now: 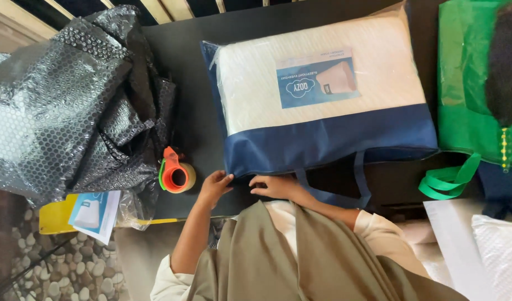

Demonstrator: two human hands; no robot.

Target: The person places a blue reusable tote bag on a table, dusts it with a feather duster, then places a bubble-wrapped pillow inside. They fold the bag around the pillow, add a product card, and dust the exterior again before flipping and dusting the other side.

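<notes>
A pillow in a clear-fronted zip bag with navy blue trim (323, 106) is laid across the centre of a dark tabletop (183, 61), its navy band towards the lower part of the frame. The lower left corner of the bag is touched by the left hand (214, 185), fingers curled at the edge; whether it is gripped cannot be told. The right hand (272, 187) is set just beside it at the same edge, fingers bent, loosely closed on the trim. A navy carry strap (359, 184) hangs below the bag.

Just left of the left hand, an orange tape dispenser (175, 171) is stood on the tabletop. A heap of black bubble wrap (72, 106) fills the upper left, crowding that side. At the right, a green bag (462, 89) with a green handle lies close to the pillow bag. A leaflet (94, 213) rests on a yellow board at lower left, above a pebble floor (55, 273). A narrow bare strip of tabletop is left between wrap and bag.
</notes>
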